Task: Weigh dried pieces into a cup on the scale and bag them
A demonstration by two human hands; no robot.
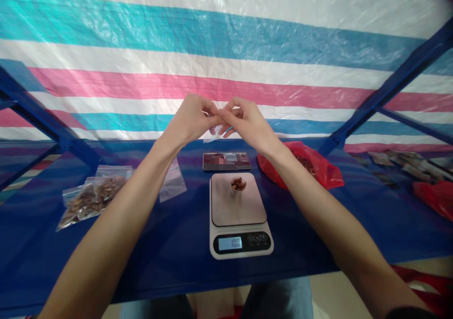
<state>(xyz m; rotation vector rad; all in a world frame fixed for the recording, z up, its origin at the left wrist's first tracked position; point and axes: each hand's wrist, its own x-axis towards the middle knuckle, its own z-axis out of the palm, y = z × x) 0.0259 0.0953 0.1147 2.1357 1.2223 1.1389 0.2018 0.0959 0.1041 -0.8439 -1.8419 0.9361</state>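
Both hands up over tabletop [170, 243]: left hand [191, 119] and right hand [247, 121] fingertips pinching same clear baggie [216, 132] between them, hanging straight above scale [239, 215]. Nut cup [238, 184] on scale, below grip.

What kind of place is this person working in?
Probably a makeshift packing stall: a striped tarp as backdrop, a scale with a small cup of brown bits, and filled clear bags on a blue table.
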